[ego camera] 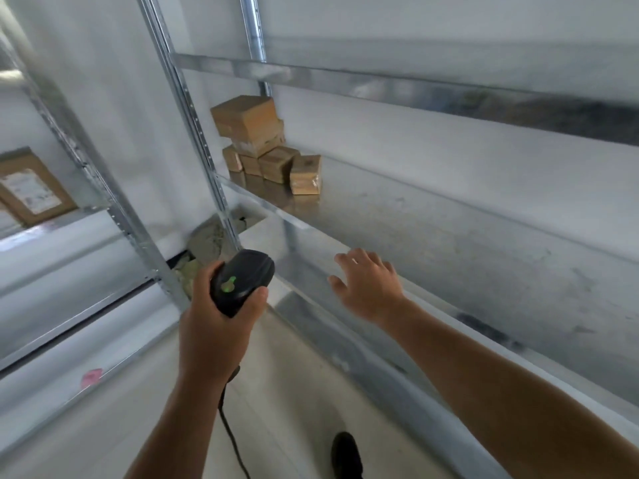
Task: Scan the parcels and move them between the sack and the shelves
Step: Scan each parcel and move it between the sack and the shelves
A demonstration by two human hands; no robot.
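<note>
Hovering by the shelf (415, 229) edge, your right hand (370, 288) has its grip released and empty while your left hand (218, 326) grasps the scanner (243, 281); parcels (266, 146) sit stacked at the shelf's far left end, so next you likely pick one and scan it.

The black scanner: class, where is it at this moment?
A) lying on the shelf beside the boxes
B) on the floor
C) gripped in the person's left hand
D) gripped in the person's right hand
C: the left hand grips the scanner, while the right hand is open and holds nothing.
</note>
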